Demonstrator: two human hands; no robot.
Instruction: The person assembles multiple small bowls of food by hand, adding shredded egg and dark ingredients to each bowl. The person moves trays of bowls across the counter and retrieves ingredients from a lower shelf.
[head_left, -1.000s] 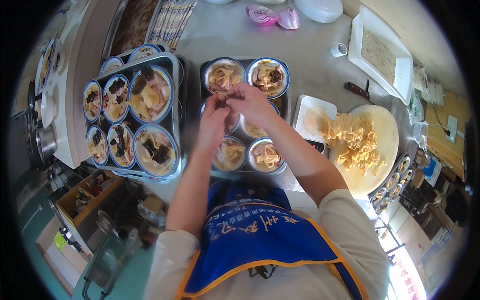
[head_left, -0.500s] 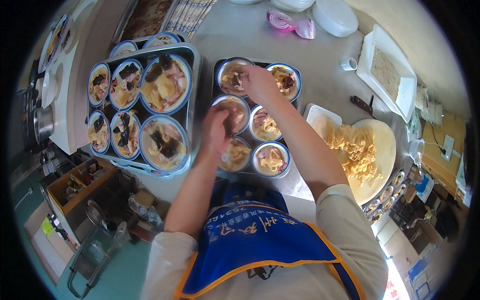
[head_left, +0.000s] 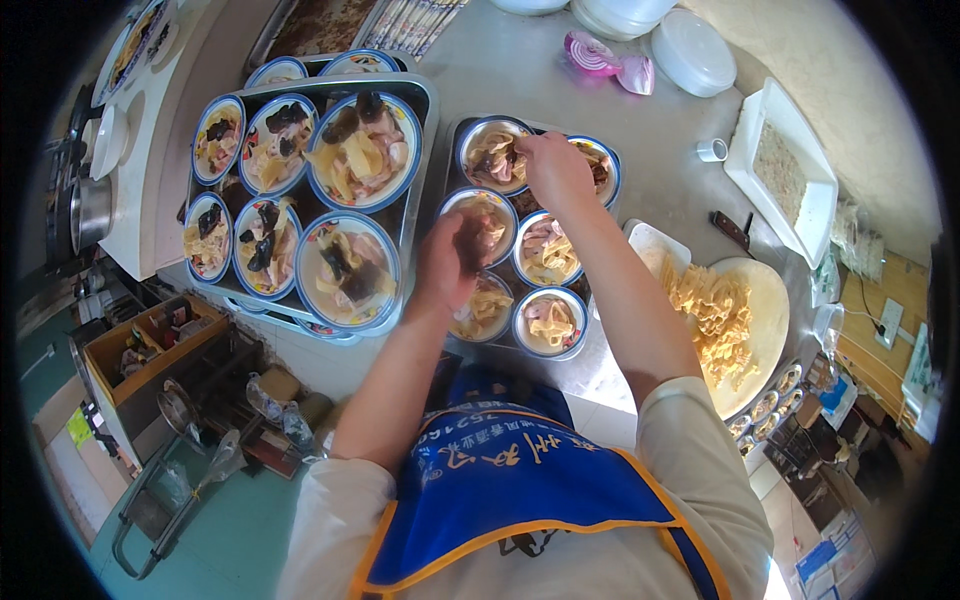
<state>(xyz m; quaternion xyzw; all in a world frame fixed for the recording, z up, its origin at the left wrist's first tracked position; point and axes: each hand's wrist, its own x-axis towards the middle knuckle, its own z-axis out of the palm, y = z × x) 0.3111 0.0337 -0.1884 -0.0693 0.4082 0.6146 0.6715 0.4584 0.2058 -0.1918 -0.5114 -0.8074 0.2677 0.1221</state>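
Several blue-rimmed bowls of pale meat and yellow ribbon-like strips stand in a dark metal tray [head_left: 452,160] before me. My right hand [head_left: 560,172] reaches over the far-left bowl [head_left: 488,165], its thumb and fingertips pinched together at that bowl's inner right side. What the pinch holds, if anything, is hidden. My left hand [head_left: 442,262] is cupped over the left edge of the middle-left bowl [head_left: 492,225]. A dark clump [head_left: 470,243], seemingly black fungus, lies against its curled fingers. Dark pieces show in the far-right bowl [head_left: 606,168], partly behind my right hand.
Left stands a stacked metal tray [head_left: 425,150] of bowls topped with black fungus. At right are a round board [head_left: 765,330] with yellow strips [head_left: 712,315], a knife [head_left: 731,228], a white tub [head_left: 822,190] and a small cup [head_left: 712,150]. Cut red onion [head_left: 592,55] lies at the back.
The whole view has shifted, moving the trays slightly to the right in the picture. My right fingers have drawn up from inside the far-left bowl toward its right rim. The left hand stays by the middle-left bowl.
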